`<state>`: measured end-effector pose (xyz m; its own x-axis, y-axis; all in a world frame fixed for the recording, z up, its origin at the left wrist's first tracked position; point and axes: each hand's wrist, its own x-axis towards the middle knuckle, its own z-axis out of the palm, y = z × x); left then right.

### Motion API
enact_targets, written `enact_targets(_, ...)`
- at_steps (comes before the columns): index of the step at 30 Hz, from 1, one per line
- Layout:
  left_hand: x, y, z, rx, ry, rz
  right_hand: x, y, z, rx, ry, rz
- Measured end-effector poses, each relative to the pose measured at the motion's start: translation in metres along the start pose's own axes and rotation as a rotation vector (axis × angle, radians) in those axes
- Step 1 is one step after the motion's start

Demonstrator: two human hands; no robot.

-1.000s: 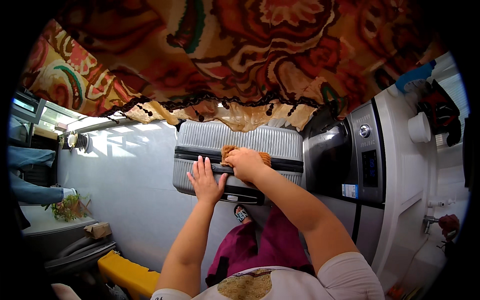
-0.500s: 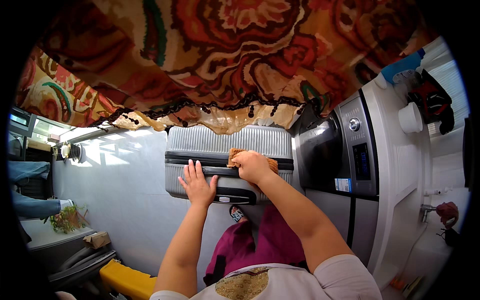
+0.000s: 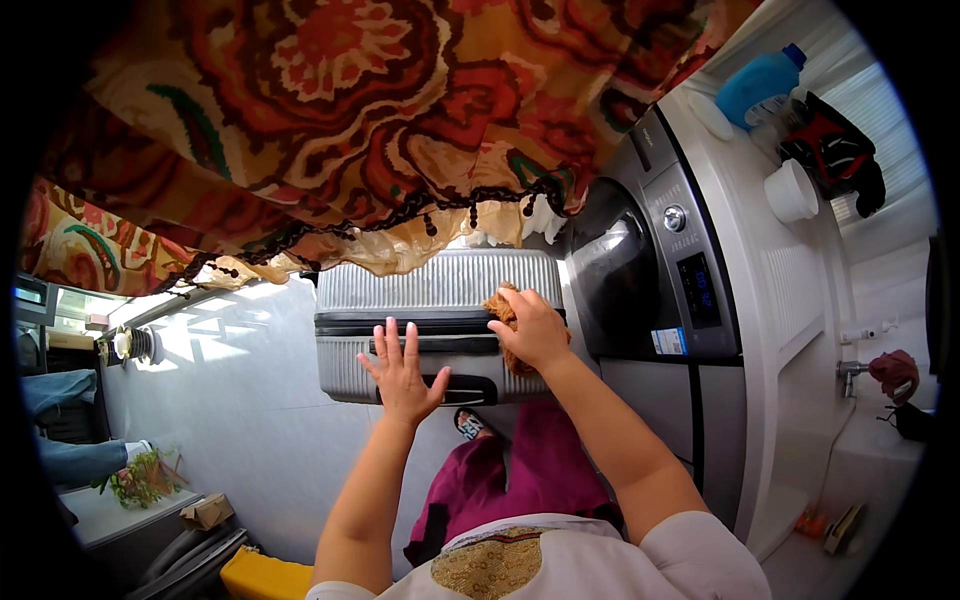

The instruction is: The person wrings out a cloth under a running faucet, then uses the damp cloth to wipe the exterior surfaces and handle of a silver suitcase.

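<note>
A silver-grey ribbed suitcase (image 3: 440, 280) stands in front of me, with a black band across it and a black handle (image 3: 450, 345) on the near side. My right hand (image 3: 538, 330) presses a brown cloth (image 3: 497, 306) against the suitcase near its right end, fingers bent over the cloth. My left hand (image 3: 405, 375) has its fingers spread over the suitcase's near side by the handle; I cannot tell whether it touches the surface. Nothing is in the left hand.
A patterned curtain (image 3: 400, 130) hangs over the far side. To the right is a grey washing machine (image 3: 690, 270) beside a white counter with a blue bottle (image 3: 755, 85) and a white cup (image 3: 792, 192). On the left, a plant (image 3: 143, 478) and a yellow object (image 3: 262, 574).
My right hand has moved the cloth slightly right along the suitcase, and more of the cloth hangs below the hand. The left hand's fingers have spread wider. The view has shifted a little.
</note>
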<state>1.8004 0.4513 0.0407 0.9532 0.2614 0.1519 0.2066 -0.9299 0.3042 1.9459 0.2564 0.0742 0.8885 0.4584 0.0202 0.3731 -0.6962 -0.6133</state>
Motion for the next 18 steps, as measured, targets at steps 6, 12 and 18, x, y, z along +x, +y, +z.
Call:
enact_targets(6,0.013,0.030,0.019,0.049,-0.211,0.067,0.012,0.006,0.036,-0.008,0.036,-0.167)
enact_targets(12,0.010,0.014,0.020,0.066,-0.181,-0.008,-0.029,-0.003,0.016,-0.205,-0.084,-0.092)
enact_targets(18,0.012,0.013,0.012,0.031,-0.192,-0.054,-0.059,-0.004,0.031,-0.373,-0.205,-0.206)
